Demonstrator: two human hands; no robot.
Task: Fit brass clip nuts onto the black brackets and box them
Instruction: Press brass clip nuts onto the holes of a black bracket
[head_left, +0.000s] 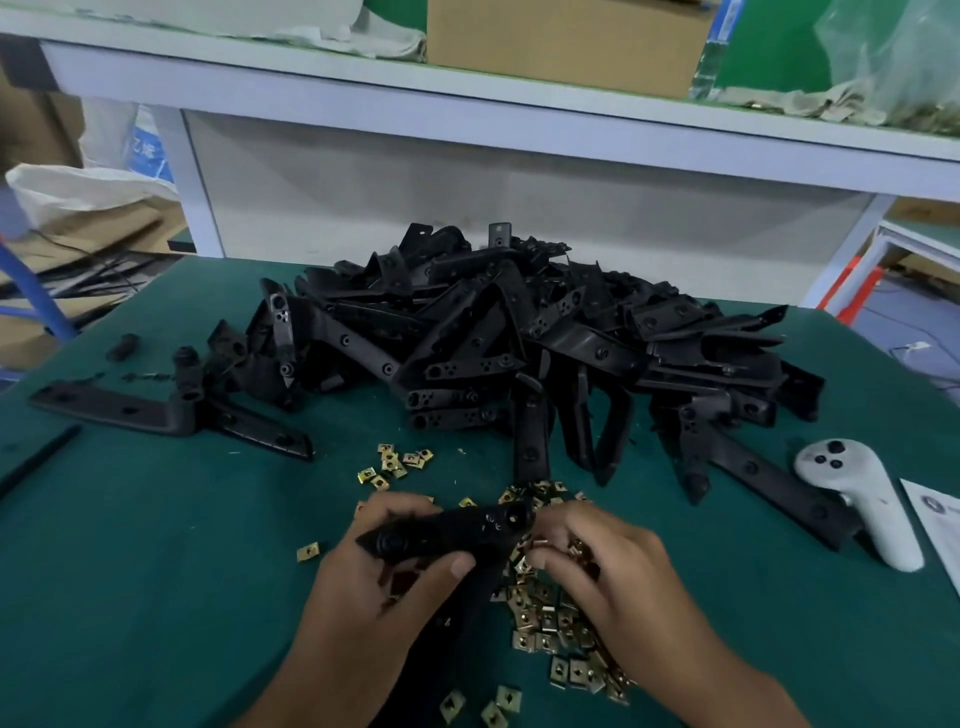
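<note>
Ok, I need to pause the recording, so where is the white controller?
In the head view the white controller lies on the green table at the right, beside the black bracket pile, with a sheet of paper just right of it.

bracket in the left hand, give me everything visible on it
The held bracket is a black angled piece, matte, plastic-looking, with two arms meeting at a corner. One arm runs left to a pointed tip; the corner end shows a round hole. The second arm drops toward the camera, under the wrist. The left hand grips it, thumb across the front. The right hand has fingertips at the corner end, over the brass clip nuts. Whether a nut is fitted cannot be told.
</note>
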